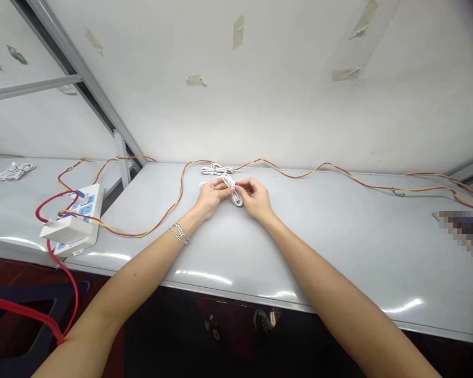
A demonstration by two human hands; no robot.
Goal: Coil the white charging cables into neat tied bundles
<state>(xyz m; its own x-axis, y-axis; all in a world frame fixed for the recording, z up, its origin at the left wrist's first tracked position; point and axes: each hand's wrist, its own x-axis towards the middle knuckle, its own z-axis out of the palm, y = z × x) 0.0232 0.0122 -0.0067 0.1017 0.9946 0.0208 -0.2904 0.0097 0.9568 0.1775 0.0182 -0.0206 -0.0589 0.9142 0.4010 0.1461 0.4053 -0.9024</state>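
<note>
Two bare forearms reach forward across the tabletop, a silver chain bracelet on the left wrist. Both the left hand and the right hand pinch one looped white cable between them, fingers closed on it. Just behind lies a second white cable bundle. Far left lies a third, beyond one white power strip crossed by a twisted red-and-yellow wire.

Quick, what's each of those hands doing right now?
Left hand: closed, pinching a looped white cable.
Right hand: closed, also on the looped white cable.
</note>
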